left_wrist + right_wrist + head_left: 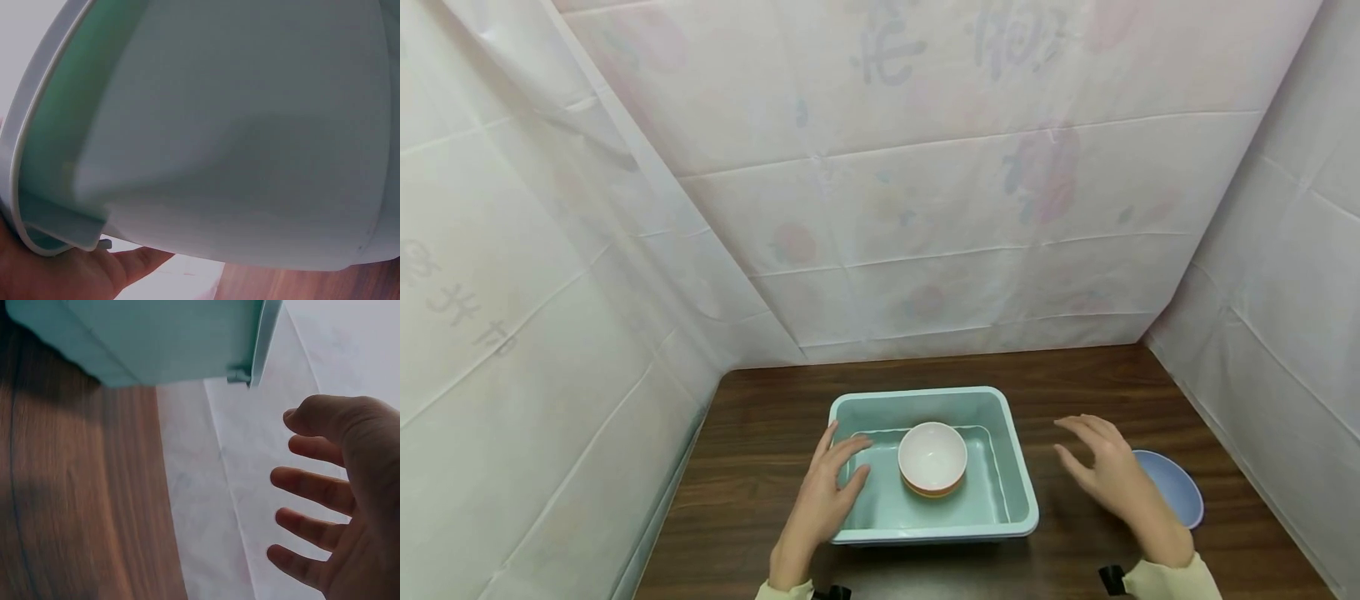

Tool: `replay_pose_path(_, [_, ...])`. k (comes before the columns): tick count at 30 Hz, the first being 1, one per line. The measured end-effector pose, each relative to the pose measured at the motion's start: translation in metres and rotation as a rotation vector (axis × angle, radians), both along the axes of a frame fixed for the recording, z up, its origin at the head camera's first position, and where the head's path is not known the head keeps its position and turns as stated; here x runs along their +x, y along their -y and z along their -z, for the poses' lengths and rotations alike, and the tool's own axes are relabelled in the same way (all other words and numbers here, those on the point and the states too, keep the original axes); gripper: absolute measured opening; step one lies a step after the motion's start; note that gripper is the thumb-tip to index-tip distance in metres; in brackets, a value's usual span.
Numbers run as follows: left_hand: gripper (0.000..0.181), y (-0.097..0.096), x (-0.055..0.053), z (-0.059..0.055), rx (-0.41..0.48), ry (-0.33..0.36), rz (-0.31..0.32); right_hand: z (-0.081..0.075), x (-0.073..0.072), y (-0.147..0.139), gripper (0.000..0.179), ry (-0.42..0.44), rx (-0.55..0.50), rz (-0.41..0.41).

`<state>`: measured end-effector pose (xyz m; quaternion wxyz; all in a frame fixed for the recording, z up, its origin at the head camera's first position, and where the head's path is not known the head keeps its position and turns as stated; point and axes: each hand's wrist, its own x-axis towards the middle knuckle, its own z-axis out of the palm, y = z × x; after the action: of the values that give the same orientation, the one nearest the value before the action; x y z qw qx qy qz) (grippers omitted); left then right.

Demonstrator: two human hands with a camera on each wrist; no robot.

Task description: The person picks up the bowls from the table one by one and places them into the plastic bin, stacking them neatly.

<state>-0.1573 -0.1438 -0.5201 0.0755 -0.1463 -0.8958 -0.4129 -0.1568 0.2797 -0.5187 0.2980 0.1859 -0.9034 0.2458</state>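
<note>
A light teal plastic basin (pixel 1011 467) stands on the dark wood table. Inside it sits a bowl (pixel 932 456), white within, with orange and yellow edges showing below its rim. My left hand (pixel 823 496) is at the basin's left side, fingers spread and slightly bent over the rim; contact is unclear. From the left wrist, the basin's outer wall (pixel 250 137) fills most of the view, with part of that hand (pixel 81 272) at lower left. My right hand (pixel 1108 471) hovers right of the basin, apart from it. Its fingers (pixel 312 487) are spread and hold nothing.
A blue shallow bowl (pixel 1176 487) lies on the table (pixel 760 433) at the right, partly behind my right forearm. White printed sheets (pixel 925 208) hang behind the table and along its left and right sides.
</note>
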Motion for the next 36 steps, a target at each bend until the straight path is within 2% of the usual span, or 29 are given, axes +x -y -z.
replay_pose_path(8, [0.035,0.0,0.0,0.0,0.003,0.013,-0.003,0.007,0.002,-0.022,0.048,-0.052,-0.05,0.046])
replay_pose_path(12, [0.034,0.0,0.001,0.0,0.006,0.016,-0.004,0.01,0.004,-0.034,0.055,-0.046,-0.022,0.078])
replay_pose_path(15, [0.034,0.0,0.001,0.001,0.008,0.014,-0.006,0.011,0.008,-0.041,0.063,0.046,0.027,0.149])
replay_pose_path(19, [0.034,0.0,0.001,0.001,0.006,0.011,-0.008,0.012,0.013,-0.051,0.077,0.255,0.083,0.245])
replay_pose_path(24, [0.034,0.0,0.001,0.001,0.004,0.005,-0.009,0.011,0.013,-0.061,0.091,0.477,0.109,0.284])
replay_pose_path(30, [0.034,-0.001,0.001,0.001,0.008,-0.002,-0.003,0.012,0.012,-0.071,0.102,0.611,0.133,0.305])
replay_pose_path(36, [0.035,-0.001,0.001,0.001,0.012,0.005,-0.009,0.016,0.01,-0.08,0.11,0.674,0.139,0.34])
